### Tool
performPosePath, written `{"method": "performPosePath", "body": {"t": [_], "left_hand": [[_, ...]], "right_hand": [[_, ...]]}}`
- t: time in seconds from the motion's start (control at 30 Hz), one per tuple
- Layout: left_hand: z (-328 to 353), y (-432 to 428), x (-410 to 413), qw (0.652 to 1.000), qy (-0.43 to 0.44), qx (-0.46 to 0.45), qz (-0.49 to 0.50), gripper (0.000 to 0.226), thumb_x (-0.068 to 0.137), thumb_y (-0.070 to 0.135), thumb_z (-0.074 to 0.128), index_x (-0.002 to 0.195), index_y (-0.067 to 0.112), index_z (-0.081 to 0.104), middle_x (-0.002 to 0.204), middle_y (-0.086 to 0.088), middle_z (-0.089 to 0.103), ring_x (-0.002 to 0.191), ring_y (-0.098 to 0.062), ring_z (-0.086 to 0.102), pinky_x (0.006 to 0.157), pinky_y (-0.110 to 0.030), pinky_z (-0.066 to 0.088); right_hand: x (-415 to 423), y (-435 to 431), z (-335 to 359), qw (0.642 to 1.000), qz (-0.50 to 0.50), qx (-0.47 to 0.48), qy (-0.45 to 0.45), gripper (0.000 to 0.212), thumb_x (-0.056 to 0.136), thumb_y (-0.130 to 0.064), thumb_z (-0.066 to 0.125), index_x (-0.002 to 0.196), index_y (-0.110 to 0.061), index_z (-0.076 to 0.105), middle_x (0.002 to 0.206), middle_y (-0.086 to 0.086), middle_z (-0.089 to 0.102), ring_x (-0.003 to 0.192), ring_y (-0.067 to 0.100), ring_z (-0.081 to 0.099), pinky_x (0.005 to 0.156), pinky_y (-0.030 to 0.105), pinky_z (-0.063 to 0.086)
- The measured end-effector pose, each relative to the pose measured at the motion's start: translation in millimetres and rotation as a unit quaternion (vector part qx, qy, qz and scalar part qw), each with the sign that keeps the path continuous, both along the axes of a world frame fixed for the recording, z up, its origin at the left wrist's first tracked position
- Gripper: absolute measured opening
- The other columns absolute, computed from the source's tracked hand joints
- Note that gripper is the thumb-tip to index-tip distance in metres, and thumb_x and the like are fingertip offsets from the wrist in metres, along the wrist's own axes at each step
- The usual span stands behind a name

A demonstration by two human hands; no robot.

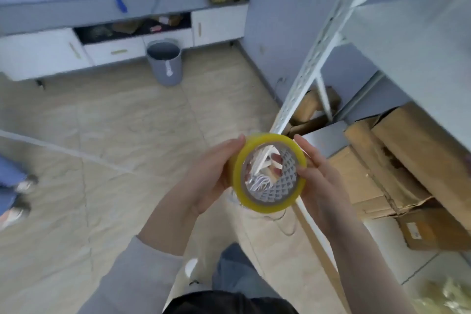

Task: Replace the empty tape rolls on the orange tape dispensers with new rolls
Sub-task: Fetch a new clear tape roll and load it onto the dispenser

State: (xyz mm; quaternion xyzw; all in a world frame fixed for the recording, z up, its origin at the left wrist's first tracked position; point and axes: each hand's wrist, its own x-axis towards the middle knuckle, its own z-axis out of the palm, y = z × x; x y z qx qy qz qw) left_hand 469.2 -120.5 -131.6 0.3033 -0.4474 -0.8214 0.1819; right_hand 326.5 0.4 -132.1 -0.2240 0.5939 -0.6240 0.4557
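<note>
Two hands, L (209, 176) & R (318, 181), both gripping one yellow tape roll (267, 172) betw. them.

A light grey sleeve (132, 273) covers the left forearm, the right forearm (356, 245) is bare, with blue jeans (237, 273) below.

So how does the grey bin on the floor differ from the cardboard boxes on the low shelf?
The grey bin is round, while the cardboard boxes are square-edged. The bin stands alone on the open floor by the white cabinet; the boxes are stacked together on the metal rack's lower shelf. The bin is open-topped; the boxes look closed, somewhat crumpled. Both sit low.
</note>
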Motion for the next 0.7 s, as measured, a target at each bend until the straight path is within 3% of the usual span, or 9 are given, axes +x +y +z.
{"method": "performPosePath", "body": {"t": [0.07,0.13,0.2,0.3,0.43,0.47,0.57,0.63,0.7], "left_hand": [[16,-4,-35,0.999,0.032,-0.025,-0.021,0.042,0.095,0.026,0.041,0.061,0.017,0.063,0.053,0.008,0.059,0.046,-0.007,0.052,0.047,-0.018,0.044],[31,-8,-67,0.994,0.071,-0.064,-0.044,0.031,0.091,0.026,0.046,0.064,0.020,0.059,0.052,0.009,0.059,0.047,-0.007,0.051,0.048,-0.019,0.043],[49,-12,-95,0.986,0.110,-0.099,-0.073,0.024,0.084,0.029,0.048,0.063,0.023,0.059,0.050,0.009,0.056,0.047,-0.007,0.049,0.050,-0.021,0.041],[69,-21,-136,0.970,0.150,-0.140,-0.132,0.014,0.076,0.036,0.058,0.069,0.024,0.061,0.055,0.006,0.054,0.050,-0.008,0.047,0.051,-0.021,0.038],[92,-32,-196,0.938,0.200,-0.143,-0.243,0.041,0.059,0.052,0.074,0.074,0.018,0.057,0.044,0.006,0.049,0.040,-0.009,0.041,0.043,-0.021,0.033],[97,-33,-213,0.929,0.215,-0.137,-0.267,0.038,0.062,0.048,0.073,0.072,0.016,0.056,0.041,0.006,0.047,0.037,-0.010,0.040,0.041,-0.020,0.034],[113,-29,-255,0.904,0.246,-0.100,-0.335,0.028,0.068,0.040,0.069,0.060,0.018,0.053,0.038,0.006,0.042,0.033,-0.008,0.036,0.038,-0.018,0.033],[122,-23,-277,0.879,0.264,-0.100,-0.383,0.034,0.064,0.048,0.073,0.058,0.020,0.055,0.038,0.008,0.044,0.033,-0.006,0.038,0.038,-0.017,0.035],[133,-13,-295,0.852,0.279,-0.118,-0.428,0.028,0.067,0.049,0.068,0.059,0.024,0.061,0.039,0.010,0.049,0.034,-0.004,0.043,0.040,-0.014,0.038]], "right_hand": [[-28,0,17,0.999,-0.024,-0.036,0.025,0.053,0.074,-0.006,0.050,0.124,-0.025,0.052,0.114,0.001,0.069,0.107,0.019,0.065,0.087,0.033,0.054],[-52,1,35,0.995,-0.051,-0.068,0.054,0.052,0.072,-0.008,0.052,0.119,-0.029,0.054,0.119,0.000,0.067,0.114,0.021,0.061,0.093,0.037,0.050],[-73,5,52,0.990,-0.075,-0.085,0.081,0.054,0.070,-0.017,0.064,0.121,-0.030,0.053,0.120,-0.002,0.067,0.115,0.020,0.060,0.091,0.032,0.048],[-99,17,77,0.982,-0.110,-0.101,0.113,0.073,0.056,-0.046,0.080,0.122,-0.027,0.054,0.120,-0.005,0.067,0.115,0.013,0.060,0.088,0.022,0.048],[-125,34,99,0.971,-0.148,-0.082,0.168,0.090,0.056,-0.055,0.077,0.131,-0.016,0.048,0.131,0.004,0.060,0.123,0.020,0.054,0.100,0.037,0.045],[-130,38,105,0.968,-0.152,-0.078,0.182,0.094,0.057,-0.056,0.077,0.134,-0.013,0.044,0.134,0.008,0.056,0.120,0.019,0.056,0.099,0.038,0.046],[-137,47,122,0.957,-0.188,-0.090,0.201,0.097,0.061,-0.052,0.076,0.137,-0.005,0.038,0.125,0.017,0.056,0.083,0.001,0.066,0.066,0.014,0.051],[-140,55,129,0.945,-0.228,-0.093,0.215,0.095,0.061,-0.052,0.076,0.135,-0.004,0.040,0.130,0.021,0.054,0.090,0.005,0.067,0.068,0.014,0.051],[-144,65,133,0.931,-0.261,-0.084,0.240,0.093,0.059,-0.055,0.076,0.131,-0.005,0.044,0.129,0.022,0.057,0.111,0.023,0.062,0.081,0.025,0.052]]}}
